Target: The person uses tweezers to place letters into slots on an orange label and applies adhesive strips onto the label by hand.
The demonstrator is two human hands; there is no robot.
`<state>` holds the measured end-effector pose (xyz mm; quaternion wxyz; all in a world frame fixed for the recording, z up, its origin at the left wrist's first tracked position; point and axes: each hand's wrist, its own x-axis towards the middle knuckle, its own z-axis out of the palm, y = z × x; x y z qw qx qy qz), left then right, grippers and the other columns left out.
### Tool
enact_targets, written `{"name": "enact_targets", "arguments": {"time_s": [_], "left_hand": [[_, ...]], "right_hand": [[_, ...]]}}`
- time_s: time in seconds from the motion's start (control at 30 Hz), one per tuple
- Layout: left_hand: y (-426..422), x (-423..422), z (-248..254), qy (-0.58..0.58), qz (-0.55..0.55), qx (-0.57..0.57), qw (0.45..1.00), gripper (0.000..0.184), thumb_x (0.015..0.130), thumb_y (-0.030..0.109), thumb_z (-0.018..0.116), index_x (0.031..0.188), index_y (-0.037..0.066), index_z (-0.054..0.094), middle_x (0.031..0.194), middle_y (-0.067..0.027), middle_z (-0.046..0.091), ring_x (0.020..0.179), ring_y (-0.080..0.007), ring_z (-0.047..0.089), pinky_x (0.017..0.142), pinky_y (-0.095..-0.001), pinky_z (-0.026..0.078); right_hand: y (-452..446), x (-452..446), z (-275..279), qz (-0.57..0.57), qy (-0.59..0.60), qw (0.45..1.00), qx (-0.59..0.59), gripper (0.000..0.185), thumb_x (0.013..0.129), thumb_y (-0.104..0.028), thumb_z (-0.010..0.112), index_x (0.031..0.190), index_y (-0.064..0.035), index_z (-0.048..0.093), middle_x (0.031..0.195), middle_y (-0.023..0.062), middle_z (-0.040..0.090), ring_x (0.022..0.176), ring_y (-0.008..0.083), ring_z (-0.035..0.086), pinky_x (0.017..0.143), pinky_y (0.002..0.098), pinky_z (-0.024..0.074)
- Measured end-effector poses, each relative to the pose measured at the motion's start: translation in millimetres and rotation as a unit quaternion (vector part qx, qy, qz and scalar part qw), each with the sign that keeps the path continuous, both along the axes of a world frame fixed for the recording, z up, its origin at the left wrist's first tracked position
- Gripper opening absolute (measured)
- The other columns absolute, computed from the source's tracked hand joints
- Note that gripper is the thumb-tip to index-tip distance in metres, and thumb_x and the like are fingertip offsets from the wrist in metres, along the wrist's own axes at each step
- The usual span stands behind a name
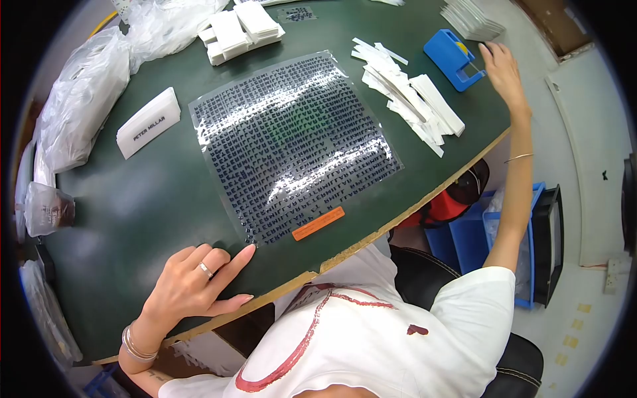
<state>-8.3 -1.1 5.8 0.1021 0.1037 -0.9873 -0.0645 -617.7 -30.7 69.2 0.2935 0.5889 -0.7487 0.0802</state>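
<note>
A clear sheet (298,139) printed with rows of dark lettering lies on the green table. My left hand (199,278) rests near its lower left corner, index finger stretched to the corner, thumb apart, nothing held. At the right, my right hand (502,71) is beside a blue tape dispenser (453,58), fingers extended near its right end and holding nothing visible. An orange label strip (318,223) lies below the sheet. Loose white paper strips (405,93) are piled between the sheet and the dispenser. A stack of white labels reading PETER MILLAR (149,124) lies to the sheet's left.
White card stacks (240,30) stand at the back, and more white pieces (472,20) at the back right. Plastic bags (86,99) and a translucent cup (50,209) line the left side. Blue bins (464,239) are below the table's worn front edge (318,270).
</note>
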Motion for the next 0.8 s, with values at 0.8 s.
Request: {"name": "enact_targets", "arguments": {"time_s": [0.8], "left_hand": [[6.9, -2.1, 0.5, -0.016, -0.005, -0.067, 0.998, 0.057, 0.082, 0.042, 0.068, 0.121, 0.000, 0.065, 0.080, -0.0035, 0.037, 0.062, -0.0135, 0.043, 0.053, -0.0265, 0.040]], "right_hand": [[0.2, -49.7, 8.6, 0.057, -0.280, 0.946, 0.155, 0.033, 0.090, -0.031, 0.066, 0.098, 0.0008, 0.069, 0.084, 0.0041, 0.068, 0.081, 0.0113, 0.062, 0.074, 0.0242, 0.0487]]}}
